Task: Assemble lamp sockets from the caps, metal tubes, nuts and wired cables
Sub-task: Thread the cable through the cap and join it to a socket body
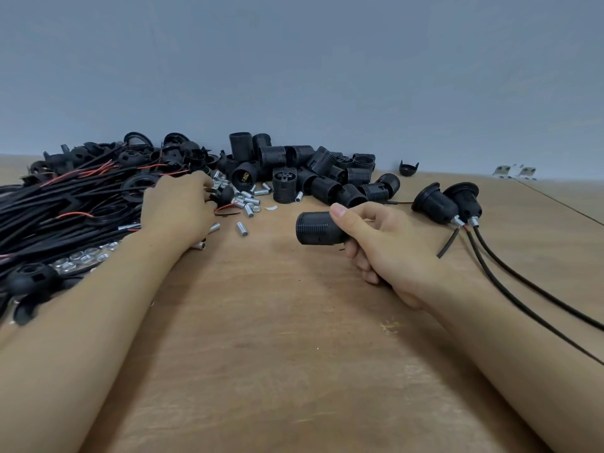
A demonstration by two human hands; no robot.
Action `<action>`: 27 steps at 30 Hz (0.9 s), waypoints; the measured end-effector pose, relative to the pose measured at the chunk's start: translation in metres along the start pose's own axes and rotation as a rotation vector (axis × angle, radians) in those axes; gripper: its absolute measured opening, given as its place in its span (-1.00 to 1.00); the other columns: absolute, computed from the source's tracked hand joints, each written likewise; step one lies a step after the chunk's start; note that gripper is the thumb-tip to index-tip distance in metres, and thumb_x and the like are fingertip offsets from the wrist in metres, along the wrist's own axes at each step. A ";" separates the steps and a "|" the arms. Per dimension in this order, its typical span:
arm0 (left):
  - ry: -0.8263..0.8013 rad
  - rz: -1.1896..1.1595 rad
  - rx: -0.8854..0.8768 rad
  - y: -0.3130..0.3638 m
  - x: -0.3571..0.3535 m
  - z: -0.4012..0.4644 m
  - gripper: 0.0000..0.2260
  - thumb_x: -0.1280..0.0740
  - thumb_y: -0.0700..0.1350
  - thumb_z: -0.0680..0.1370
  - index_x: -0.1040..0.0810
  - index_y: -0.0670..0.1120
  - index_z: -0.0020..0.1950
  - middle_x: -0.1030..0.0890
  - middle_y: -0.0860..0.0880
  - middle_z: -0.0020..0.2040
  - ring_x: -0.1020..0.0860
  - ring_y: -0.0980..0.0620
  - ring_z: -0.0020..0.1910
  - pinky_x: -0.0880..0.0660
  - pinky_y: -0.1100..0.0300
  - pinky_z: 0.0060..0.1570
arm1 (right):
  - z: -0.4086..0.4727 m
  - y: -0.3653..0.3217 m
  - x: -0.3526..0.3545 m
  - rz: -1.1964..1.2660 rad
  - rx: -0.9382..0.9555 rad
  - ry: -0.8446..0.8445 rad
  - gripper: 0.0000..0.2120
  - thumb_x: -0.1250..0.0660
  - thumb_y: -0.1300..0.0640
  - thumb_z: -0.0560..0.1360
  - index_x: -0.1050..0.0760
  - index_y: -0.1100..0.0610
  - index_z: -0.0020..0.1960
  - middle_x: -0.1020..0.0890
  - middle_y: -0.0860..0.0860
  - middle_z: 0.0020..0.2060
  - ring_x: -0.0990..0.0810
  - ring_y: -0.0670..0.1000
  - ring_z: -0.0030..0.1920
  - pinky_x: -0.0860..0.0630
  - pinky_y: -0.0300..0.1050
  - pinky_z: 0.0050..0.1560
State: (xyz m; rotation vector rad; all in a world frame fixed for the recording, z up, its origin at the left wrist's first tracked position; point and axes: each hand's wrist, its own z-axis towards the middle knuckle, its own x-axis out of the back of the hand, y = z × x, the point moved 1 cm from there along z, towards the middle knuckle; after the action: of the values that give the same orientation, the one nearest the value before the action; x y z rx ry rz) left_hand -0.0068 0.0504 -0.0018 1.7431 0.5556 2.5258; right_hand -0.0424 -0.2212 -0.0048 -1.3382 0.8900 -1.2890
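- Socket body (pixel 322 227), black threaded cylinder, held on its side just above the worktop (pixel 277 338), about centre frame, open end pointing to 9 o'clock.
- Right hand (pixel 382 246) has its grip clamped on that body: thumb on top, fingers curled under.
- Left hand (pixel 178 207) at 10 o'clock from the body, palm down at the edge of the parts heap; fingers curled on a small black cap (pixel 224 195) w/ red wire trailing. Grip looks closed round the cap, fingertips partly hidden.
- Metal tubes (pixel 250 204) and nuts scattered just beside the left fingertips, between that hand and the socket pile; one tube lies alone nearer, at approx 6 o'clock of the scatter.
- More nuts (pixel 78 258) in a strip along the left forearm, 9 o'clock side.
- Wired cables (pixel 65 197), black w/ red leads, heaped at far left w/ caps mixed in.
- Pile of loose socket bodies (pixel 313 174) at 12 o'clock, against the wall.
- Two finished sockets (pixel 447 201) at 2 o'clock of the right hand, lying side by side, touching, cables running off to 4 o'clock.
- One lone cap (pixel 408 168) by the wall, 1 o'clock.
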 end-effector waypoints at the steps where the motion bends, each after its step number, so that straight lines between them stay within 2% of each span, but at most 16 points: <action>1: 0.033 -0.033 -0.008 0.000 0.000 0.000 -0.72 -0.33 -0.13 0.58 -0.55 -0.04 0.30 -0.67 -0.07 0.11 -0.49 -0.20 0.25 -0.40 -0.12 0.25 | 0.000 0.000 0.000 -0.001 -0.004 0.000 -0.67 -0.38 -0.19 0.50 -0.55 0.08 0.00 -0.54 -0.01 -0.45 -0.35 -0.02 -0.53 -0.30 -0.22 -0.55; 5: 0.323 -0.256 -0.096 0.004 0.011 -0.002 -0.76 -0.36 -0.17 0.52 -0.60 -0.07 0.19 -0.68 -0.03 -0.02 -0.55 -0.18 0.16 -0.44 -0.10 0.24 | 0.001 0.001 0.000 0.032 -0.039 0.002 -0.71 -0.42 -0.13 0.49 -0.56 0.09 0.01 -0.55 0.00 -0.45 -0.37 -0.04 -0.54 -0.29 -0.26 -0.58; 7: 0.466 -0.379 -0.196 0.015 0.019 -0.009 -0.76 -0.38 -0.16 0.51 -0.59 -0.06 0.17 -0.65 0.03 -0.06 -0.57 -0.08 0.10 -0.42 0.07 0.19 | 0.002 -0.001 0.003 0.086 -0.057 0.022 -0.72 -0.44 -0.11 0.48 -0.58 0.11 0.00 -0.54 0.01 -0.44 -0.37 -0.05 -0.54 -0.27 -0.27 -0.57; 9: 0.513 -0.491 -0.281 0.032 0.022 -0.021 -0.75 -0.40 -0.13 0.49 -0.56 -0.02 0.16 -0.62 0.14 -0.12 -0.58 0.01 0.02 -0.41 0.17 0.07 | 0.002 -0.004 0.006 0.158 -0.075 0.044 -0.77 -0.43 -0.08 0.49 -0.60 0.09 -0.06 -0.53 0.02 -0.44 -0.38 -0.04 -0.53 -0.25 -0.26 -0.56; 12: 0.371 -0.794 -0.337 0.057 0.017 -0.039 -0.69 -0.43 -0.17 0.47 -0.53 0.03 0.18 -0.62 0.18 -0.20 -0.61 0.17 -0.07 -0.54 0.24 0.08 | 0.002 -0.009 0.010 0.313 -0.125 0.082 -0.81 -0.40 -0.02 0.51 -0.58 0.05 -0.22 -0.48 0.02 -0.44 -0.36 -0.05 -0.53 -0.21 -0.27 -0.56; 16: 0.107 -0.933 -0.397 0.074 0.005 -0.053 -0.61 -0.47 -0.28 0.47 -0.56 0.08 0.20 -0.65 0.07 -0.19 -0.62 0.16 -0.02 -0.59 0.22 0.10 | 0.001 -0.013 0.012 0.394 -0.176 0.107 -0.83 -0.37 0.04 0.53 -0.51 0.15 -0.10 -0.39 0.00 -0.44 -0.32 -0.07 -0.52 -0.17 -0.28 -0.61; 20: -0.029 -1.028 -0.362 0.081 0.001 -0.056 -0.64 -0.51 -0.28 0.45 -0.59 0.02 0.17 -0.68 0.06 -0.21 -0.64 0.18 -0.06 -0.55 0.32 0.05 | 0.002 -0.016 0.016 0.480 -0.210 0.137 -0.78 -0.31 0.03 0.53 -0.45 0.19 0.02 -0.36 0.01 -0.43 -0.29 -0.07 -0.54 -0.12 -0.28 -0.63; 22: -0.149 -1.219 -0.290 0.083 0.000 -0.057 -0.70 -0.50 -0.28 0.46 -0.63 -0.05 0.15 -0.67 0.02 -0.22 -0.65 0.08 -0.10 -0.60 0.14 0.07 | 0.003 -0.016 0.018 0.501 -0.211 0.153 -0.77 -0.26 0.01 0.56 -0.45 0.19 0.02 -0.38 0.02 -0.42 -0.31 -0.07 -0.55 -0.12 -0.28 -0.64; 24: -0.304 -1.458 -0.191 0.087 0.000 -0.059 -0.71 -0.48 -0.28 0.47 -0.63 -0.10 0.17 -0.62 -0.13 -0.11 -0.64 -0.07 -0.05 -0.62 -0.05 0.06 | 0.003 -0.016 0.017 0.464 -0.209 0.147 -0.73 -0.25 -0.01 0.57 -0.48 0.21 0.05 -0.43 0.02 -0.44 -0.34 -0.06 -0.55 -0.14 -0.29 -0.65; 27: -0.424 -1.561 -0.122 0.090 -0.001 -0.060 -0.71 -0.36 -0.31 0.56 -0.59 -0.12 0.27 -0.56 -0.27 0.14 -0.64 -0.27 0.09 -0.62 -0.07 0.04 | 0.001 -0.015 0.013 0.363 -0.202 0.084 -0.71 -0.27 -0.05 0.58 -0.53 0.18 0.07 -0.50 0.01 -0.44 -0.39 -0.04 -0.54 -0.17 -0.30 -0.64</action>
State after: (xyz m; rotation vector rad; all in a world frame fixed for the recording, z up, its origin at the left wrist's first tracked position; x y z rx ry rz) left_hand -0.0447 -0.0504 0.0060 0.9443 1.0651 1.0363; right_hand -0.0414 -0.2311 0.0128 -1.2112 1.2840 -0.9981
